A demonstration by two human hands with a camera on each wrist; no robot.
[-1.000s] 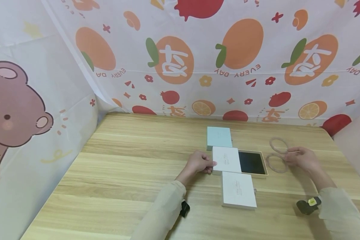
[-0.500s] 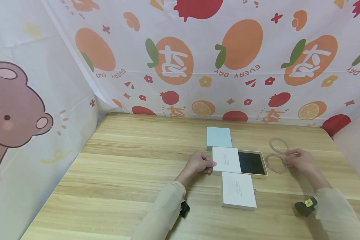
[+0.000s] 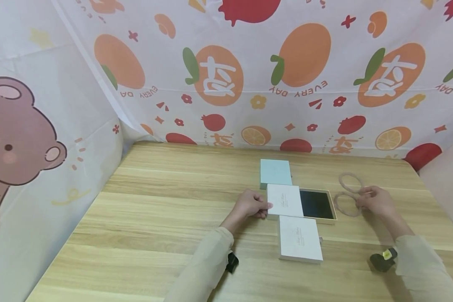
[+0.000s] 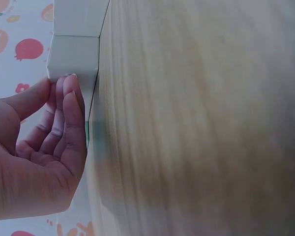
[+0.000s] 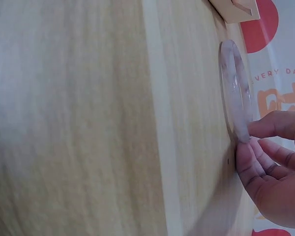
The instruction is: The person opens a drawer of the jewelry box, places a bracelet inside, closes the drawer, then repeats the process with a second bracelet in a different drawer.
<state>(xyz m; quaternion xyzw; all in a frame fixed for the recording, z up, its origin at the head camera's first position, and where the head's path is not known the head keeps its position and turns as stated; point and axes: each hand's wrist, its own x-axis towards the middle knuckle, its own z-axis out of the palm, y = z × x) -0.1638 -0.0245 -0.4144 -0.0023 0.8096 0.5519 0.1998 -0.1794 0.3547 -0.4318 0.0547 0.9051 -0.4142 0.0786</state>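
A white drawer-style box point(image 3: 283, 195) lies in the middle of a row, its black-lined tray point(image 3: 317, 204) pulled out to the right. My left hand point(image 3: 250, 204) grips the left end of this box, thumb on its top edge and fingers curled against the end, as the left wrist view shows. To the right, my right hand point(image 3: 379, 201) pinches a pale, translucent bangle point(image 5: 231, 83) between thumb and fingertips, just beside the tray. The bangle is tipped low over the table in the right wrist view. A second bangle point(image 3: 342, 186) lies just beyond it.
A light-blue box point(image 3: 275, 172) sits behind the middle one, and another white box point(image 3: 301, 239) lies in front, both closed. All rest on a wood-grain table point(image 3: 154, 209). A fruit-print cloth point(image 3: 249, 113) hangs at the back edge.
My right hand has shifted slightly left toward the tray, still pinching the bangle. The left hand and the boxes have stayed in place.
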